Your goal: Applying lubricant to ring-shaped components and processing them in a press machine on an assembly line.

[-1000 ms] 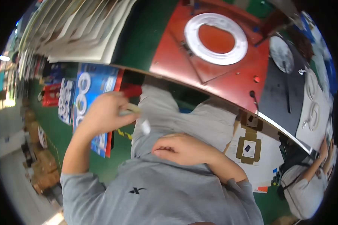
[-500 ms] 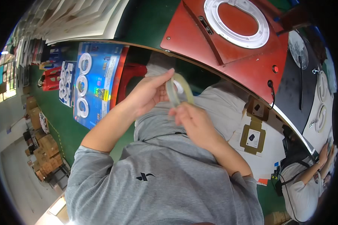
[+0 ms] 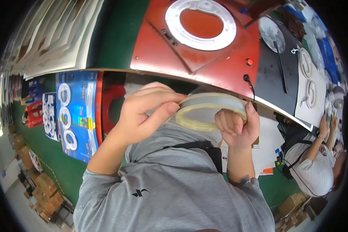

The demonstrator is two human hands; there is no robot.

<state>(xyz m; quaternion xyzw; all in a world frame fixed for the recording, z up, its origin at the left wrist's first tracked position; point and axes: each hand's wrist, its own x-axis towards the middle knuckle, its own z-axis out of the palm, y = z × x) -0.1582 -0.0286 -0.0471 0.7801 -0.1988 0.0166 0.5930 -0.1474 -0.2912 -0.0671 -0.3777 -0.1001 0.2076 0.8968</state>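
Between my hands, above my lap, is a pale yellow, translucent ring (image 3: 197, 125) with a blue-grey band round it, tilted so that its opening shows. My left hand (image 3: 143, 112) pinches its left side between thumb and fingertips. My right hand (image 3: 237, 125) grips the right side, with curled fingers showing within the opening and one finger raised outside the rim. Just beyond the ring, a red work fixture (image 3: 158, 58) rests on the table. A large white plastic ring (image 3: 230, 29) lies on the fixture.
The table's front edge (image 3: 116, 70) runs close beyond my hands. A red button (image 3: 249, 62) and a black cable (image 3: 253, 87) are on the fixture. Stacked sheets (image 3: 62, 38) stand at far left, above a blue printed box (image 3: 79, 116). A co-worker (image 3: 313, 162) sits at right.
The yellow ring has turned from nearly edge-on to lying flatter and moved right. My right hand has moved right and up; my left hand has shifted left. The view has turned.
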